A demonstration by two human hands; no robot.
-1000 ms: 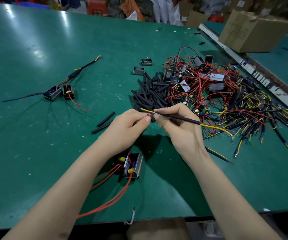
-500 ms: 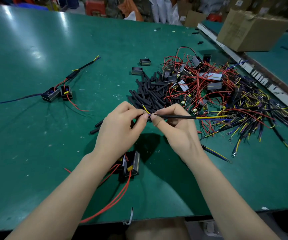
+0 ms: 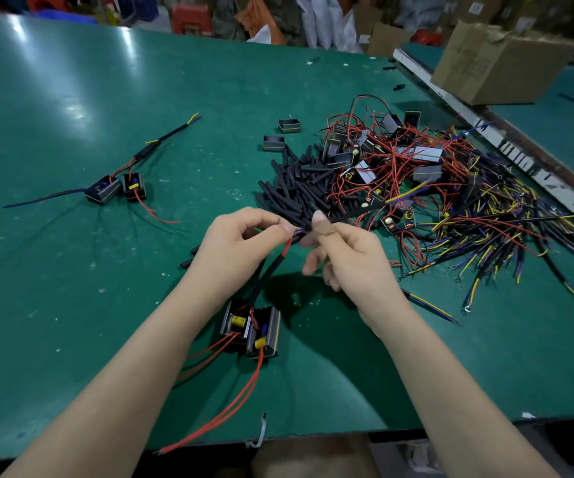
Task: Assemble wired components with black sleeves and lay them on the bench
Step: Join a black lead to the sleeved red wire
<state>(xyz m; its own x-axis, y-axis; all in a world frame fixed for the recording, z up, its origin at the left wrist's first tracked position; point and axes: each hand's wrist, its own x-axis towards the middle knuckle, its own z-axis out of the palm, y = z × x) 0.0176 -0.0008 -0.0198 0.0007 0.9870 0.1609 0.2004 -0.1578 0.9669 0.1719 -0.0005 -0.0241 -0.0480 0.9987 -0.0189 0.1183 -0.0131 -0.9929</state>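
Black sleeve (image 3: 339, 217) pinched by right hand (image 3: 351, 257), wire ends (image 3: 297, 230) by left hand (image 3: 240, 243), held above tabletop (image 3: 106, 305); likely risk: strands snagging, sleeve slipping off.

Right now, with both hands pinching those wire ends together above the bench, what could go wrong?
Judging from this one view:
1. The left hand and right hand pinch only the wire tips; a slack grip could let them slip apart.
2. The red wire runs down to the two modules near the bench edge; a pull might drag them.
3. The wire pile lies close; the sleeved lead could snag.
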